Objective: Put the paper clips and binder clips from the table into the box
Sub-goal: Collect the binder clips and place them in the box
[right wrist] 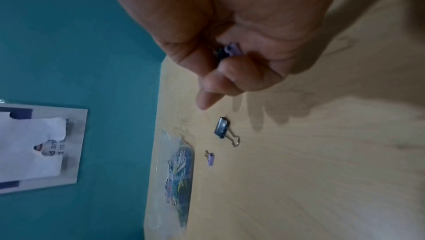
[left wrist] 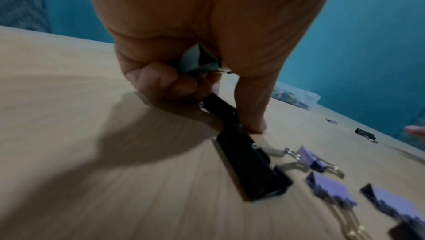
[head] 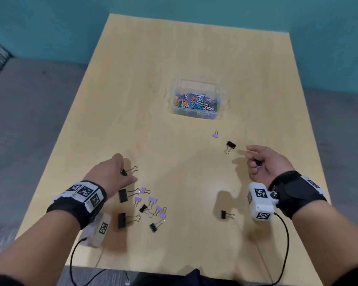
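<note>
A clear plastic box [head: 219, 112] [right wrist: 161, 198] of coloured paper clips stands mid-table. My left hand [head: 126, 174] [left wrist: 218, 102] grips a black binder clip [head: 124, 172] [left wrist: 197, 60] just above the table, at the far edge of a cluster of black and purple binder clips [head: 147, 207] [left wrist: 253, 171]. My right hand [head: 254, 162] [right wrist: 220, 73] hovers palm-up, its fingers curled round a black and a purple binder clip [head: 258, 165] [right wrist: 232, 50]. Just beyond its fingertips lie a black binder clip [head: 230, 146] [right wrist: 223, 127] and a small purple one [head: 215, 134] [right wrist: 210, 158].
A lone black binder clip [head: 225, 214] lies near the front right, under my right wrist. The wooden table [head: 174, 48] stands against a teal wall with grey floor on both sides. Wrist camera cables hang over the table's front edge.
</note>
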The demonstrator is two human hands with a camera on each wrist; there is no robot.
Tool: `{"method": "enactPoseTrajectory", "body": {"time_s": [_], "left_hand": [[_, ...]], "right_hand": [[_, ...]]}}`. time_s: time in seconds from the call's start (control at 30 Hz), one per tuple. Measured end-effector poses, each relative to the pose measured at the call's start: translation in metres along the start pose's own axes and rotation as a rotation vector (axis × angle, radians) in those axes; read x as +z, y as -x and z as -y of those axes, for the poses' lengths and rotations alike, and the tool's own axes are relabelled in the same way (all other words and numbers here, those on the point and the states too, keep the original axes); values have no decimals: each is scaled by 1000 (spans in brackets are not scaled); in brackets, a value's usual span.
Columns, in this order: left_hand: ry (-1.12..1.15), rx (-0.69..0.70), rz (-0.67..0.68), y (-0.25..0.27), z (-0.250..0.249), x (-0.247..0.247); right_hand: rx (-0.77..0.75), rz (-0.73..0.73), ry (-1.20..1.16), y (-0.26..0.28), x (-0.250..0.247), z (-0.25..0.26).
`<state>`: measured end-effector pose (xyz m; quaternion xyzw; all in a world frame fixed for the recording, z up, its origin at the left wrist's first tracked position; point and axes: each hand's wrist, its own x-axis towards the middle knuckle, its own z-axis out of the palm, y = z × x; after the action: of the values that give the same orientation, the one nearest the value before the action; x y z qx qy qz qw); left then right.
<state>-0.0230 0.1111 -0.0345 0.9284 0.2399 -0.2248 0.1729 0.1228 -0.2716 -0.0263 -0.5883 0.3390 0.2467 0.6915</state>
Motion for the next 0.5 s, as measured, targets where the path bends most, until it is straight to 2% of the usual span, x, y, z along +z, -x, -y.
{"method": "enactPoseTrajectory", "body": {"time_s": [0.13, 0.2, 0.23, 0.3, 0.37, 0.43, 0.5], "left_hand": [[-16, 7, -13, -2, -5, -3], [91, -45, -15, -6, 0, -2], [239, -76, 6, -8, 3, -3], [752, -133, 86, -8, 7, -6], [1256, -212, 145, -5, 10, -8], [1524, -230, 185, 2, 9, -12], [1617, -232, 201, 3, 3, -16]], "right_hand": [[-67, -101, 229, -8, 25, 11], [-153, -132, 508, -15, 39, 17], [-238, -162, 756, -19, 44, 20], [-408, -205, 1274, -22, 54, 21], [-474, -186, 1600, -23, 62, 17], [-481, -155, 1723, -26, 67, 12], [-484, -137, 1704, -31, 69, 11]]}}
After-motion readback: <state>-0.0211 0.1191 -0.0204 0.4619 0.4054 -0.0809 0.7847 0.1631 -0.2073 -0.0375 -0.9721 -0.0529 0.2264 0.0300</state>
